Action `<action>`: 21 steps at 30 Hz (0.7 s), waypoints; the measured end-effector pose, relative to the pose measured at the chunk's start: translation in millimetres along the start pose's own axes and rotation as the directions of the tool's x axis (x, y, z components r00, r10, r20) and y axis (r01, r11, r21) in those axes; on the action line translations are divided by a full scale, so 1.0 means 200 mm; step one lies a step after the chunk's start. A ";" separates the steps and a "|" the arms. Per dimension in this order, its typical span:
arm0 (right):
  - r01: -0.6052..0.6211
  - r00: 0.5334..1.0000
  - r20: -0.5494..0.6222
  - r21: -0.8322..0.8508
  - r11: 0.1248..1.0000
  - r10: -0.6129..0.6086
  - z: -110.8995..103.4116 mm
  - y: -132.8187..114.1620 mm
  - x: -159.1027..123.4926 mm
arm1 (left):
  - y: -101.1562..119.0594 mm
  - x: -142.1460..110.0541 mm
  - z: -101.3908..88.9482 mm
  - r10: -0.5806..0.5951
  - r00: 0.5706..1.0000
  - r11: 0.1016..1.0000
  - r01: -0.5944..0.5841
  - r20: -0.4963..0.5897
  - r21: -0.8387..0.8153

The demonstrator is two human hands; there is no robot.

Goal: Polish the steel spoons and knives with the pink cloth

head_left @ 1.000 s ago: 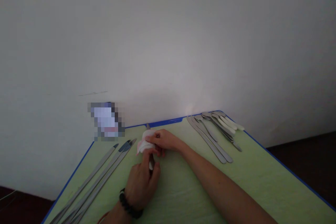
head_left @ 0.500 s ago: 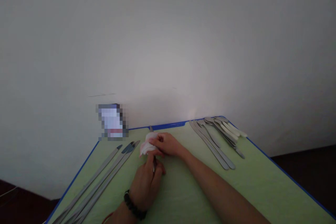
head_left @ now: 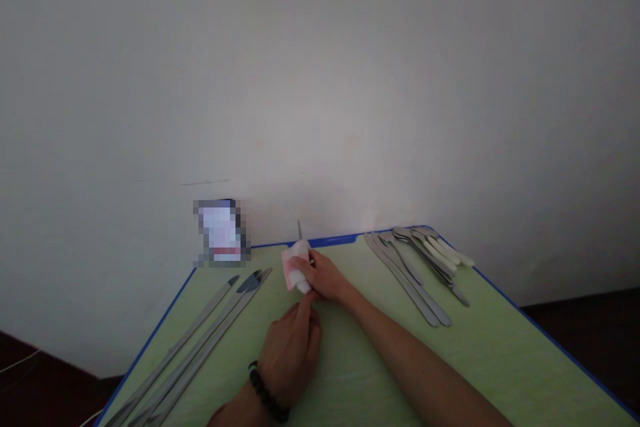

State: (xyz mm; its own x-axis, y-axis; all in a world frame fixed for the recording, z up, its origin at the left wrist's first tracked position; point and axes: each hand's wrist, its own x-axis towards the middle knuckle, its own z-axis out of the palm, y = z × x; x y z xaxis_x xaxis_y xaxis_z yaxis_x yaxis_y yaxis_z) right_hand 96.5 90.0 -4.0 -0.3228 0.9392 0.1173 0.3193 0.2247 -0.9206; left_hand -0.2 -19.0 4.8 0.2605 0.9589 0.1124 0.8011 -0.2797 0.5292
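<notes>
My left hand (head_left: 290, 353), with a dark beaded bracelet at the wrist, is closed around the near end of a table knife (head_left: 300, 232); the handle is mostly hidden by the fingers. A pink-and-white cloth (head_left: 299, 273) is folded around the knife's middle. My right hand (head_left: 325, 275) grips this cloth from the right, thumb on top. Only the narrow metal tip of the knife sticks out beyond the cloth, pointing at the wall.
Several long table knives (head_left: 200, 333) lie along the left of the green table (head_left: 360, 360). Toward the right are more knives (head_left: 413, 287), spoons (head_left: 425, 253) and white-handled cutlery (head_left: 443, 253). A phone with a blurred screen (head_left: 220, 230) leans against the wall (head_left: 320, 93).
The cloth has moved slightly up and right along with my right hand, and now looks more tightly folded. The knife's tip stands higher. My left hand has shifted a little right and nearer.
</notes>
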 end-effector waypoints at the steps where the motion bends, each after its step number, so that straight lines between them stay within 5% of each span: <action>1: 0.001 1.000 0.005 0.000 1.000 -0.001 0.00 0.00 0.00 | 0.00 0.00 0.00 -0.003 1.000 1.000 0.003 0.000 0.002; 12: -0.096 0.993 -0.061 0.072 0.993 0.101 0.02 0.02 0.03 | 0.00 0.00 0.00 -0.010 1.000 0.995 0.008 0.014 0.099; 21: -0.178 0.967 -0.147 0.181 0.967 0.206 -0.02 0.03 0.05 | 0.02 0.00 -0.02 0.045 0.991 0.964 -0.076 0.124 0.257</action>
State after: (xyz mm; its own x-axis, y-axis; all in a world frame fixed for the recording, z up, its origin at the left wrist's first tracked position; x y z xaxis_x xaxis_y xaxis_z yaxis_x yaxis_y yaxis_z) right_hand 98.6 101.0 -6.6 -0.1152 0.9931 -0.0208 0.2046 0.0032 -0.9788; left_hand 0.8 -20.1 11.4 0.3615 0.9319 0.0307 0.8903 -0.3548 0.2855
